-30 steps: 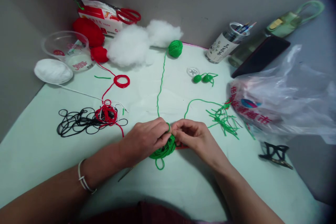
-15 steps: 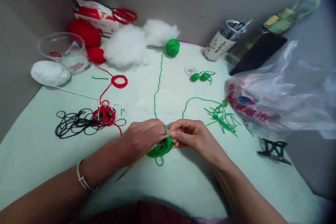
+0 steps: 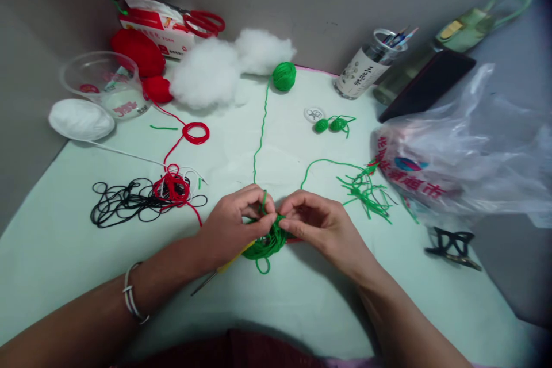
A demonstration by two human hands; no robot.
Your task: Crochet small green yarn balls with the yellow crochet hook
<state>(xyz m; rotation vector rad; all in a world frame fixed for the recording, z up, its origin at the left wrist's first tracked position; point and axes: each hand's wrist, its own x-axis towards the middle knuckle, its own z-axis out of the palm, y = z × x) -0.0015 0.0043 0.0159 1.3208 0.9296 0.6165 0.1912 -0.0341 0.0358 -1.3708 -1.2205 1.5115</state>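
Green yarn (image 3: pixel 264 200) loops over the fingers of my left hand (image 3: pixel 235 221), whose thumb and fingertips pinch it. Close beside it, my right hand (image 3: pixel 317 221) also pinches green yarn between thumb and forefinger. A tangled bundle of green yarn (image 3: pixel 264 248) lies right under both hands. Past my left hand's lower edge juts a crochet hook with a yellow handle (image 3: pixel 224 266) and metal shaft, its far end hidden by yarn. An orange-red strip (image 3: pixel 296 240) shows partly beneath my right hand. One strand runs up to a green yarn ball (image 3: pixel 284 76) at the back.
Black cord (image 3: pixel 125 204) and a red yarn tangle (image 3: pixel 173 187) lie left. White stuffing (image 3: pixel 207 75), a clear bowl (image 3: pixel 99 77) and red scissors (image 3: pixel 204 23) sit behind. Green yarn scraps (image 3: pixel 366 195), a plastic bag (image 3: pixel 457 155), a hair claw (image 3: pixel 452 247) and a pen cup (image 3: pixel 362 72) are right.
My left hand has turned and lifted its fingers, so the yarn loop on them shows more. My right hand stays close by, its fingers slightly more raised. The rest looks unmoved.
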